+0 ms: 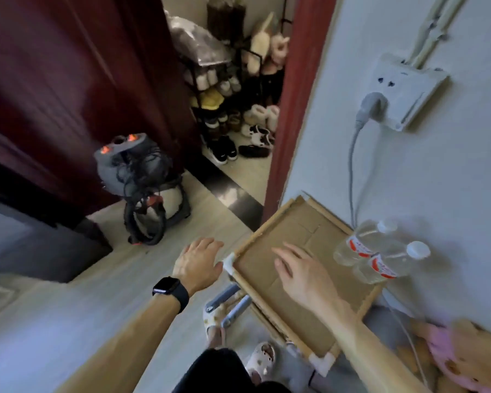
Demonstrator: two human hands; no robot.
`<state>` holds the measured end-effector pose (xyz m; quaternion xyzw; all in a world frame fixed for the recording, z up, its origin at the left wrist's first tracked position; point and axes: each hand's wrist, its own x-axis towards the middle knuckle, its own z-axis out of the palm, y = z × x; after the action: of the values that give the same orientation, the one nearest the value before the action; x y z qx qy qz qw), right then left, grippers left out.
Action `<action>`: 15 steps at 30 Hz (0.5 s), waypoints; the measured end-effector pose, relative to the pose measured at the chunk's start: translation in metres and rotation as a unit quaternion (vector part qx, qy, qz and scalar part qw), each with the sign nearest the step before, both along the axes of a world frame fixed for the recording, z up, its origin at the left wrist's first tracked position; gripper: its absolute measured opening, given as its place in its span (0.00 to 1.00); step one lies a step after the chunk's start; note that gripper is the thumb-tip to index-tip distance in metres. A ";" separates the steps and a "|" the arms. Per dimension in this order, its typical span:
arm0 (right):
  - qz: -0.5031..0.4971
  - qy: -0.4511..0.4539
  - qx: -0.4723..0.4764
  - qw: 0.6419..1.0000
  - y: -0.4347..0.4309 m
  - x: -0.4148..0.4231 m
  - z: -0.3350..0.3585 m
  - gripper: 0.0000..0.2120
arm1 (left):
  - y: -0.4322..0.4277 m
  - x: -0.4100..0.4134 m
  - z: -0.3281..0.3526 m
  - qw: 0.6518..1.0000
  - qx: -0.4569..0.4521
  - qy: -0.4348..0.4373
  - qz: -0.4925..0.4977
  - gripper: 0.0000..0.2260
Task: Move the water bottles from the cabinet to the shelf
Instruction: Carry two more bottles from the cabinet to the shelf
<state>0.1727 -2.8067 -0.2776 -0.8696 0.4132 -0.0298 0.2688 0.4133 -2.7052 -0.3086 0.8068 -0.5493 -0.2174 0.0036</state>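
Two clear water bottles with white caps and red-and-white labels stand side by side on the brown top of the shelf [272, 265], against the white wall: one bottle [362, 241] further back, the other bottle [389, 263] nearer. My right hand [304, 272] hovers over the shelf top, left of the bottles, fingers spread and holding nothing. My left hand [197, 263], with a black watch on the wrist, is open beside the shelf's taped left corner. The cabinet is not in view.
A wall socket [406, 89] with a grey plug and cable hangs above the bottles. A dark red door [68, 80] stands open to a doorway with a shoe rack [233, 89]. A grey appliance with hoses [142, 188] sits on the floor. Plush toys [459, 358] lie at lower right.
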 end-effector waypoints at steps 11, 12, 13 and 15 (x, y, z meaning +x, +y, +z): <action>0.407 -0.130 -0.077 0.901 0.174 0.248 0.112 0.19 | 0.354 0.095 0.128 0.883 -0.076 -0.181 0.427 0.22; 0.438 -0.143 -0.082 0.884 0.205 0.264 0.125 0.19 | 0.391 0.092 0.141 0.863 -0.079 -0.195 0.459 0.23; 0.465 -0.160 -0.085 0.866 0.237 0.278 0.136 0.20 | 0.428 0.088 0.153 0.844 -0.079 -0.207 0.488 0.23; 0.511 -0.195 -0.085 0.833 0.304 0.302 0.159 0.20 | 0.501 0.075 0.176 0.805 -0.065 -0.229 0.544 0.23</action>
<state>0.4750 -2.5024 -0.1185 -0.9523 -0.1552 -0.0925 0.2461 0.4879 -2.2045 -0.1330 0.9976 -0.0186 0.0473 0.0475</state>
